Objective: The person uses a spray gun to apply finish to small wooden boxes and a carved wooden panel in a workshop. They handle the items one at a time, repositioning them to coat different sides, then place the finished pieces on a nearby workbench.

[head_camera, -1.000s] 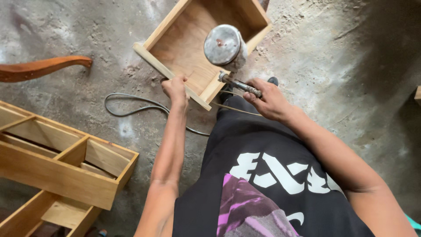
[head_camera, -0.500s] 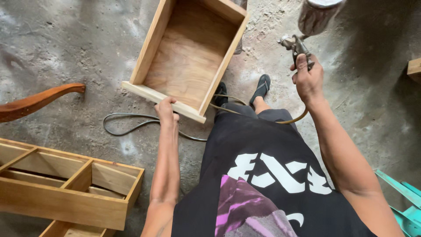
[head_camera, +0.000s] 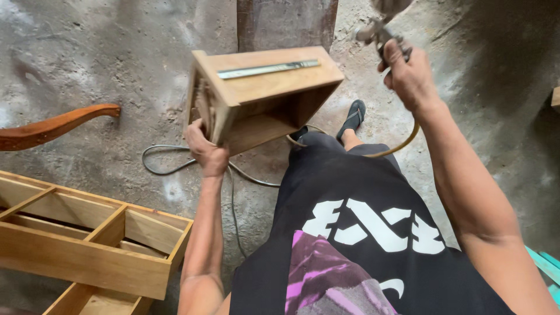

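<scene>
On the rough grey concrete floor point(head_camera: 87, 64), seen from the head camera, the left hand point(head_camera: 205, 151) clamps its fingers round the front edge of a light-brown wooden drawer box point(head_camera: 265, 96), tipping it onto its side, metal slide rail point(head_camera: 268, 69) uppermost. The right hand point(head_camera: 408, 73) is closed tight on a metal spray gun point(head_camera: 379, 29), raised clear, its yellowish hose point(head_camera: 396, 146) trailing. This looks like repositioning between coats; spraying next calls for steadying the box and aiming at the exposed face.

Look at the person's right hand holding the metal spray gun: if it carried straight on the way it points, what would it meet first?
The right hand points up and away, past the frame's top edge. Only grey concrete floor shows beyond it, so the way looks free, though depth is unclear.
</scene>
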